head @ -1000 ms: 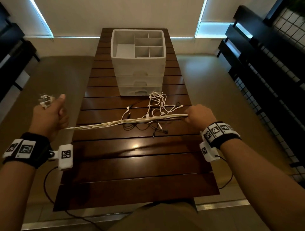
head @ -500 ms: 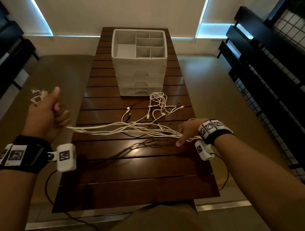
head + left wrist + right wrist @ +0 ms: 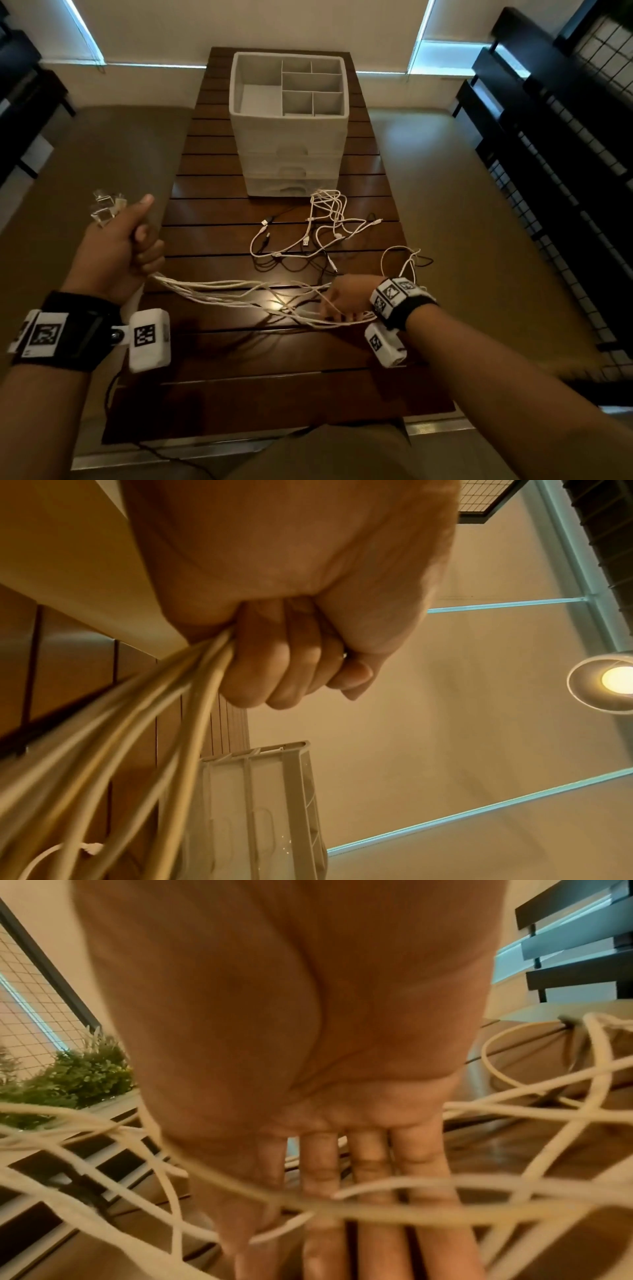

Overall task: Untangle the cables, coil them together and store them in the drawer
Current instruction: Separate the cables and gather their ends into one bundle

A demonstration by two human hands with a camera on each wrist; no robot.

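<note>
My left hand (image 3: 123,246) is held off the table's left edge, fist curled round a bundle of white cables (image 3: 233,291); their plugs (image 3: 104,207) stick out behind the fist. The left wrist view shows the fingers (image 3: 274,674) wrapped round the strands (image 3: 137,737). The bundle sags across the wooden table (image 3: 257,377) to my right hand (image 3: 346,298). That hand lies with fingers (image 3: 322,1164) straight, slack strands (image 3: 445,1185) draped across them. A tangle of white and black cables (image 3: 325,222) lies in front of the white drawer unit (image 3: 291,150), whose drawers are closed.
The drawer unit carries a divided tray on top (image 3: 308,85) and stands at the table's far end. A black wire rack (image 3: 565,137) runs along the right and dark furniture (image 3: 20,102) stands at the left. Bare floor lies on both sides of the table.
My right hand let go of the taut bundle, straightened its fingers and dropped toward me; the strands went slack and spread. The left hand kept its grip.
</note>
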